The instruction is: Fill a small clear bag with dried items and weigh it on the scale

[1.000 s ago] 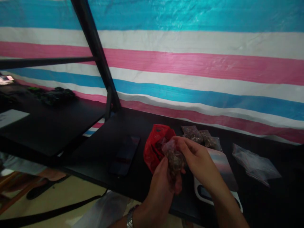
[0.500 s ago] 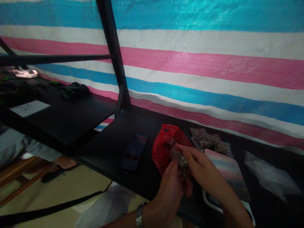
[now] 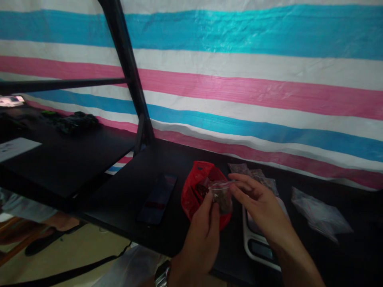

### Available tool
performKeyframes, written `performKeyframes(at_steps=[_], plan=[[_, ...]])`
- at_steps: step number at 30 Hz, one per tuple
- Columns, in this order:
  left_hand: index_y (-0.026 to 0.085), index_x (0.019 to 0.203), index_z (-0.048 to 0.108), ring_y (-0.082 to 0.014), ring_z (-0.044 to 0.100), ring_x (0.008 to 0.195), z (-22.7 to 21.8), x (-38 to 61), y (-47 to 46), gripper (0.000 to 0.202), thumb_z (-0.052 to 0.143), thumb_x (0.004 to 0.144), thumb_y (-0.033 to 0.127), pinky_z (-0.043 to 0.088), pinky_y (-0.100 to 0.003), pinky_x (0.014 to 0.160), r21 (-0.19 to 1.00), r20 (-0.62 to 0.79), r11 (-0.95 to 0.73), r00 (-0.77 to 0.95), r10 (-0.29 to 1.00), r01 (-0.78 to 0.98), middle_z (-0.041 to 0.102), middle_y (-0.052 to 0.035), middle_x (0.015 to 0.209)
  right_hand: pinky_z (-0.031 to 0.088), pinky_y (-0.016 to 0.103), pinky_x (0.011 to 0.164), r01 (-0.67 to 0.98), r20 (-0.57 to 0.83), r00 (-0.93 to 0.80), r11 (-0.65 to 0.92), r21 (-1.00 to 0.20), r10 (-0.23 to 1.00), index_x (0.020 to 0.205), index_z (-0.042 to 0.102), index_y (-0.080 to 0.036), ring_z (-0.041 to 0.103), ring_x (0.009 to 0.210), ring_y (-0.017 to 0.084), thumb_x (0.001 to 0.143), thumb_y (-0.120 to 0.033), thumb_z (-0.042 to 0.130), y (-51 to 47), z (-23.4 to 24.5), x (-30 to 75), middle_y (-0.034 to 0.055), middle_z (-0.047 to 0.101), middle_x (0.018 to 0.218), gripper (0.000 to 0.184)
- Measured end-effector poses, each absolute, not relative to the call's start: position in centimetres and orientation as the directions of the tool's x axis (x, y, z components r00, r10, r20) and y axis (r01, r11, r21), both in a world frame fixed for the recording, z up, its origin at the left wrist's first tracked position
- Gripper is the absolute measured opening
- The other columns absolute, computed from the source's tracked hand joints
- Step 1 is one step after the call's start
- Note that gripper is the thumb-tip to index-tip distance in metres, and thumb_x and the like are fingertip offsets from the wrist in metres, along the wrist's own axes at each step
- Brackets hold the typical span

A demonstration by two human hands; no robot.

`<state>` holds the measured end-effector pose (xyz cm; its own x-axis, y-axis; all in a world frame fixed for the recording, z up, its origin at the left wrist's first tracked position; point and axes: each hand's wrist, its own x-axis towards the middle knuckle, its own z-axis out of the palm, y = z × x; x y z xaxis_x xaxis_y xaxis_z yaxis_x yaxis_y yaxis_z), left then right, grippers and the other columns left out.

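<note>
A small clear zip bag (image 3: 223, 198) with dark bits inside is held upright between my two hands. My left hand (image 3: 201, 231) pinches its left side. At its top right edge, the thumb and fingers of my right hand (image 3: 257, 201) grip the seal. Right behind the zip bag stands an open red plastic bag (image 3: 191, 195), with more dark contents showing inside. Under my right forearm sits a white kitchen scale (image 3: 249, 243), partly covered by the hand. Several filled zip bags (image 3: 259, 175) lie behind my right hand.
A dark phone (image 3: 158, 199) lies left of the red bag. Flat clear bags (image 3: 320, 211) rest at the right of the black table (image 3: 119, 207). A black post (image 3: 128, 67) rises at the back left. Another person's hand (image 3: 62, 221) shows at the lower left.
The zip bag, tilted before, is now upright with its top edge facing up. My right hand has shifted to the seal. The view has swung slightly right.
</note>
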<state>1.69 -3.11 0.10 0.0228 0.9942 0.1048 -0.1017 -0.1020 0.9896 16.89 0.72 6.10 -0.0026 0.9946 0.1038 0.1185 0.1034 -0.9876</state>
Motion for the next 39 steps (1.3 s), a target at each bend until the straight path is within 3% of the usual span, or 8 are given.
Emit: performKeyframes(at_steps=[3,10,16,20,23,27,32,39], plan=[[0.023,0.145,0.064,-0.0256,0.064,0.136,0.0,1.1,-2.2,0.042,0.043,0.112,0.036,0.045,-0.045,0.121,0.971,0.219,-0.224,0.065,0.974,0.082,0.070,-0.0121,0.142,0.059,0.034,0.080,0.178,0.138,0.010,0.134,-0.975,0.990,0.095,0.084,-0.024,0.075,0.090,0.025,0.082,-0.056,0.083,0.5,6.3,17.4,0.0072,0.083,0.096,0.035],[0.024,0.135,0.068,-0.0231,0.069,0.119,0.0,0.2,-0.9,0.036,0.040,0.112,0.031,0.054,-0.039,0.102,0.871,0.406,-0.382,-0.015,0.914,0.310,0.073,-0.0105,0.131,0.061,0.035,0.084,0.103,0.111,-0.020,0.113,-0.988,0.994,0.093,0.087,-0.024,0.077,0.090,0.024,0.083,-0.045,0.082,0.5,6.0,17.1,0.0063,0.085,0.096,0.024],[0.024,0.125,0.071,-0.0247,0.069,0.118,-0.2,0.2,-0.5,0.031,0.044,0.112,0.031,0.054,-0.041,0.101,0.822,0.484,-0.422,-0.079,0.872,0.382,0.076,-0.0095,0.126,0.064,0.037,0.088,0.082,0.137,0.017,0.135,-0.987,0.990,0.096,0.087,-0.025,0.080,0.093,0.025,0.082,-0.039,0.080,0.7,5.5,16.0,0.0058,0.085,0.100,0.021],[0.023,0.135,0.067,-0.0241,0.068,0.127,-0.5,0.3,-0.4,0.037,0.040,0.113,0.033,0.052,-0.042,0.110,0.857,0.460,-0.422,-0.069,0.885,0.297,0.074,-0.0107,0.135,0.065,0.038,0.088,0.026,0.116,0.048,0.115,-0.993,0.992,0.101,0.086,-0.026,0.080,0.095,0.026,0.081,-0.041,0.082,0.8,5.5,15.6,0.0058,0.085,0.101,0.026],[0.022,0.145,0.062,-0.0230,0.067,0.129,-0.4,0.3,-0.4,0.040,0.039,0.114,0.035,0.052,-0.041,0.111,0.877,0.433,-0.413,-0.032,0.901,0.244,0.071,-0.0121,0.139,0.065,0.038,0.087,0.099,0.153,0.049,0.147,-0.984,0.987,0.095,0.085,-0.026,0.079,0.093,0.026,0.083,-0.044,0.081,0.5,6.3,17.0,0.0059,0.085,0.098,0.022],[0.022,0.143,0.061,-0.0209,0.070,0.112,-0.1,0.0,-0.5,0.038,0.042,0.113,0.034,0.056,-0.036,0.100,0.855,0.471,-0.427,-0.096,0.877,0.295,0.072,-0.0100,0.121,0.061,0.035,0.085,0.270,0.228,0.161,0.179,-0.946,0.960,0.092,0.083,-0.025,0.076,0.092,0.025,0.081,-0.054,0.084,-0.4,7.7,22.1,0.0068,0.083,0.098,0.031],[0.023,0.129,0.066,-0.0188,0.068,0.103,0.0,-0.4,-0.7,0.029,0.043,0.113,0.031,0.056,-0.032,0.092,0.804,0.545,-0.489,-0.088,0.834,0.339,0.070,-0.0069,0.113,0.058,0.034,0.073,0.356,0.064,0.191,-0.009,-0.934,0.979,0.089,0.082,-0.023,0.072,0.078,0.024,0.076,-0.066,0.085,-1.3,6.8,28.4,0.0079,0.081,0.087,0.045],[0.022,0.118,0.066,-0.0180,0.068,0.093,-0.3,-0.5,-0.6,0.023,0.045,0.111,0.026,0.057,-0.030,0.084,0.722,0.625,-0.544,-0.064,0.778,0.427,0.068,-0.0051,0.105,0.059,0.039,0.068,0.515,0.141,0.249,-0.007,-0.857,0.958,0.081,0.082,-0.026,0.075,0.075,0.029,0.078,-0.046,0.080,-0.2,3.5,31.5,0.0080,0.082,0.083,0.020]])
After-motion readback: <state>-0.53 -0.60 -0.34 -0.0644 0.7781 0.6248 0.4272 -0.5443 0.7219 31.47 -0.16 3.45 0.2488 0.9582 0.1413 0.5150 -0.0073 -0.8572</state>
